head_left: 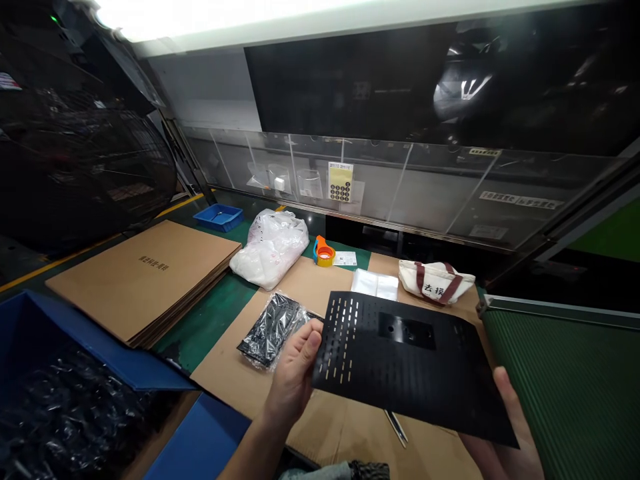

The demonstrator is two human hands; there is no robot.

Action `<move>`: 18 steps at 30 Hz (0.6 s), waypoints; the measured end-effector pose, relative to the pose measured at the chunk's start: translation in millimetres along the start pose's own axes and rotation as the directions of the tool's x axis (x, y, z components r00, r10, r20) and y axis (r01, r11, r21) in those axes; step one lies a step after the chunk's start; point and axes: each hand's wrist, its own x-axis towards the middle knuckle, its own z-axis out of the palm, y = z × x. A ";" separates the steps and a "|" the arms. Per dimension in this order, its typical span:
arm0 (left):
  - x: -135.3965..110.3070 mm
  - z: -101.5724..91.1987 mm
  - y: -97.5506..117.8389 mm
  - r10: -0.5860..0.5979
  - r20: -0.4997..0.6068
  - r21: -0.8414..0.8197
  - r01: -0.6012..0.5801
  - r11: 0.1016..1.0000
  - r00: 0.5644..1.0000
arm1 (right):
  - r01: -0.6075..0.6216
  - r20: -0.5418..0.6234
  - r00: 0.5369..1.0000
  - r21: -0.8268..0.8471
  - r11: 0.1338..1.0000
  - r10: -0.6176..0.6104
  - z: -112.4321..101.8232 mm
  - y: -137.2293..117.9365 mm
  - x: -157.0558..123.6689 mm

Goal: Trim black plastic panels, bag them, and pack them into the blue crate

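Observation:
A flat black perforated panel [410,363] with rows of slots and a square cut-out is held level above the cardboard sheet [310,287]. My left hand [293,377] grips its left edge, thumb on top. My right hand [505,433] supports its right lower corner from beneath, fingers curled around the edge. A black part in a clear bag [273,327] lies just left of my left hand.
A stack of brown cardboard [145,283] lies at left, a blue bin [70,373] of bagged black parts at lower left. Behind sit a white plastic bag [273,247], an orange tape roll [325,253], clear bags [375,283], a canvas tote [436,280]. A green conveyor [575,387] runs at right.

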 end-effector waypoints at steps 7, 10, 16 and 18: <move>8.8 -23.3 6.7 0.224 -0.057 0.713 -0.118 0.691 0.973 | 0.211 0.171 0.971 -0.288 0.934 -0.166 0.1 -8.0 -4.0; 10.5 -33.2 -1.3 0.263 -0.042 0.745 -0.146 0.651 0.964 | 0.567 0.399 0.822 -0.500 0.655 -0.406 9.2 -13.6 -6.1; 5.1 -43.7 -15.0 0.286 0.040 0.396 -0.278 0.875 0.957 | 0.801 0.705 0.332 -0.562 -0.208 -0.627 17.1 -20.3 -16.9; 2.3 -37.5 -16.1 0.293 0.015 0.338 -0.281 0.898 0.956 | 0.679 0.652 0.302 -0.659 -0.324 -0.695 19.6 -15.3 -19.5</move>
